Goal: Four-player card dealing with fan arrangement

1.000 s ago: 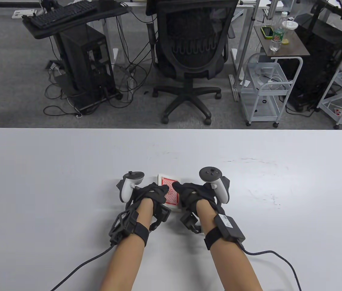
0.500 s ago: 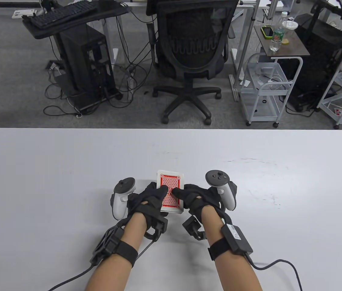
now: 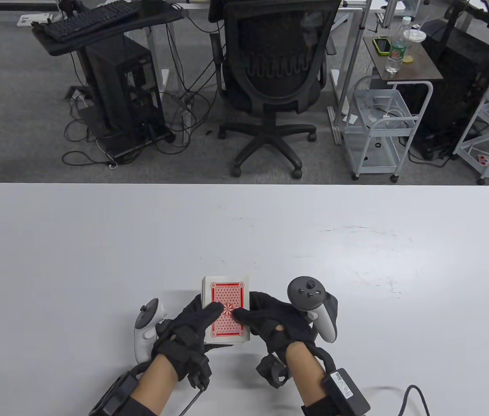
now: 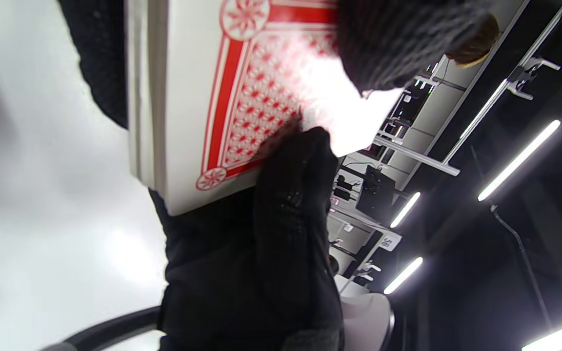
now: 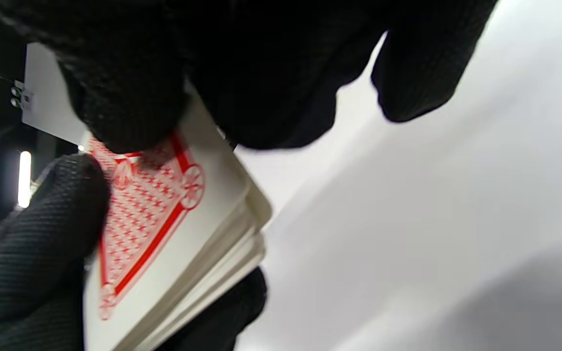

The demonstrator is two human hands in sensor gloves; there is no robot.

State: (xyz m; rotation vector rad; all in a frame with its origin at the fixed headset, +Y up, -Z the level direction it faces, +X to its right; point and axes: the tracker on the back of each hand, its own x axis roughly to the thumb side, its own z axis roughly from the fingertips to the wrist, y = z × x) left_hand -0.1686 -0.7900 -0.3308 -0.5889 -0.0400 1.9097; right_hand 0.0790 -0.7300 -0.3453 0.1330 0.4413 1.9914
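A deck of red-backed playing cards [image 3: 226, 310] is lifted off the white table [image 3: 97, 242], near its front edge. My left hand [image 3: 192, 329] grips the deck from underneath, thumb on the top card. My right hand [image 3: 266, 323] touches the top card with its thumb and holds the right side of the deck. In the left wrist view the deck [image 4: 212, 97] shows its stacked edge, with both thumbs on the red back. In the right wrist view the deck [image 5: 164, 234] is seen from its corner, between my gloved fingers [image 5: 120, 97].
The white table stretches wide to the left, right and far side of my hands. Beyond its far edge stand a black office chair [image 3: 275, 82], a computer tower [image 3: 123, 95] and a white cart [image 3: 383, 125].
Both hands have lifted the deck and drawn it back toward the table's front edge. The deck has turned to lie squarer to the view, and the thumbs stay on the top card.
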